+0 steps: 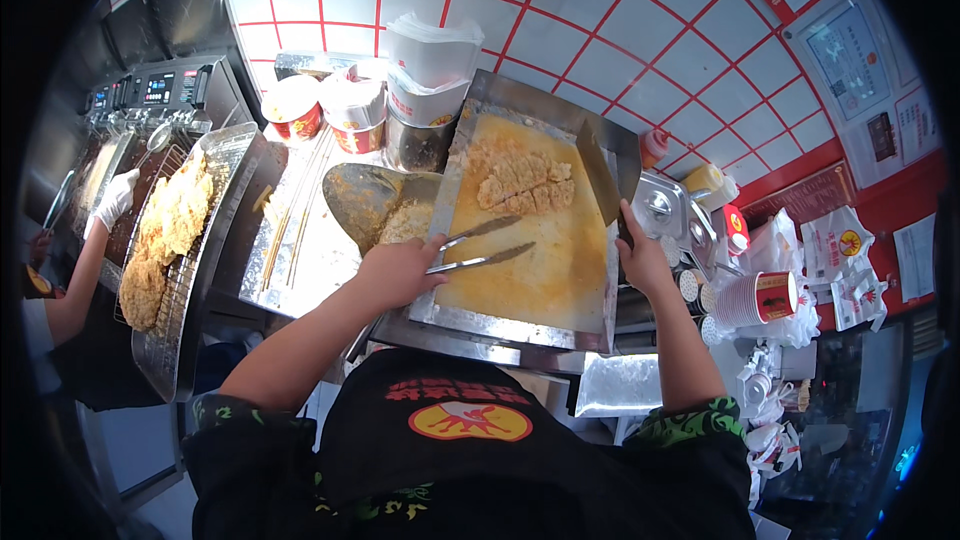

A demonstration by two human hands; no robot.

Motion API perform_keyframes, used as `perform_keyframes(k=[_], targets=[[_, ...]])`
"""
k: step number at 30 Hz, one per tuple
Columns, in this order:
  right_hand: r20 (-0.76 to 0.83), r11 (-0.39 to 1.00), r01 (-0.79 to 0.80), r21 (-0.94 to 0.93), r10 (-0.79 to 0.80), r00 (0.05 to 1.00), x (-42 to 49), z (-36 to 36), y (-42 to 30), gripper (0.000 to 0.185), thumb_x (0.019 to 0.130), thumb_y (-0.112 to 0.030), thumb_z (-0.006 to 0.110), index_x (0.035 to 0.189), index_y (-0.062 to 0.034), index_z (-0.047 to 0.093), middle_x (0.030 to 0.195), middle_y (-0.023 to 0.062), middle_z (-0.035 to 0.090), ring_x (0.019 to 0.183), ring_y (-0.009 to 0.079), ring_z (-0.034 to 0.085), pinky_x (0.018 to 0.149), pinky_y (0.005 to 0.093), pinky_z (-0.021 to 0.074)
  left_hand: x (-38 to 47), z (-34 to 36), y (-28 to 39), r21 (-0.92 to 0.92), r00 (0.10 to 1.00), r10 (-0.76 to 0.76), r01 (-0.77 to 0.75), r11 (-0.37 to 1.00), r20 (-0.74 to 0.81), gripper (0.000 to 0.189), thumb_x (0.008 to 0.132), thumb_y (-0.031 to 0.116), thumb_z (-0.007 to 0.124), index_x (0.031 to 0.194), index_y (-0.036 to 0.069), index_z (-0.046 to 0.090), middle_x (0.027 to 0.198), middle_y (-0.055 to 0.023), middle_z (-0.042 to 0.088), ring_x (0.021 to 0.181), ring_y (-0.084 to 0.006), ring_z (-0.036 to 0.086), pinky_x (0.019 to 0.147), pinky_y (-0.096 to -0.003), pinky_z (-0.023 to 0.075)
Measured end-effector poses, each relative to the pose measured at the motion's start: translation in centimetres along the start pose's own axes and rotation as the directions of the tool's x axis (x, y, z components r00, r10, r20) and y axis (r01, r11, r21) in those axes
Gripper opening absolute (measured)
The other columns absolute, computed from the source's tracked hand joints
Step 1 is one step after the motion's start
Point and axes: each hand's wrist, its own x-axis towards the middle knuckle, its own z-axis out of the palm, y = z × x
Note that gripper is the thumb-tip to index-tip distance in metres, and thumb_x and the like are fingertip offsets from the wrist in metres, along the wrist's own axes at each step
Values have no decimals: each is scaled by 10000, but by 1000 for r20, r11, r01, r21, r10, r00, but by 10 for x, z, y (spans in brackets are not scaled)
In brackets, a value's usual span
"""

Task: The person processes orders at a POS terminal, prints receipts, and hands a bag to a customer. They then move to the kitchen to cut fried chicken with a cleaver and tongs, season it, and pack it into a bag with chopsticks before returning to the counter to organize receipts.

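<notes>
My left hand (401, 274) grips a pair of metal tongs (487, 261), whose two arms are spread over the stained cutting board (517, 292). In my right hand (643, 251) is the handle of a cleaver (598, 172), its broad blade standing over the board's right side. Between the tools and the board's far end lies a breaded fried cutlet (525, 184), cut into strips. A dark metal scoop (360, 199) with crumbs rests just left of the board.
A co-worker's gloved hand (116, 199) is by the fryers at left. Nearer stands a wire rack (180, 270) of fried cutlets (176, 206). Paper buckets (292, 109) and skewers (281, 240) lie beyond the scoop. Lidded steel pans (660, 202), shakers (688, 285) and stacked paper cups (754, 298) line the right.
</notes>
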Motion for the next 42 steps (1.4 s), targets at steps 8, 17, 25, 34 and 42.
perform_keyframes(k=[8,17,25,34,42], targets=[[213,958,269,-100,-243,946,12,22,-15,688,849,-136,541,1424,-314,210,726,217,600,674,397,590,626,468,459,8,-11,-3,130,996,40,-50,990,77,614,822,470,578,1310,143,400,950,-128,605,864,-290,626,689,-409,498],[205,964,220,147,-248,947,-50,46,-107,700,823,-107,525,1434,-235,208,773,231,614,714,413,595,680,476,476,-65,2,-56,171,999,-20,25,985,-27,611,802,528,570,1294,197,423,862,-86,586,776,-285,615,624,-399,482],[427,563,-332,757,-40,904,-86,73,-192,755,847,-47,443,1465,-225,48,729,122,543,522,196,536,482,311,465,-121,-8,-110,152,963,-204,231,961,-176,628,796,504,604,1301,178,423,906,-103,605,793,-304,618,649,-393,490],[-153,954,-25,300,74,986,-89,66,-87,664,818,-132,549,1423,-167,280,1158,234,556,999,367,585,846,379,464,-76,-7,-2,-355,926,-369,319,879,-82,642,844,357,590,1315,2,336,949,-231,590,874,-364,610,754,-442,488],[-132,972,-202,-118,187,974,-79,59,-20,650,778,-135,589,1384,-235,376,913,199,554,788,375,578,692,435,472,-5,19,66,-274,976,-215,197,941,-35,672,851,304,566,1333,-49,259,1044,-251,559,957,-380,577,816,-439,477]])
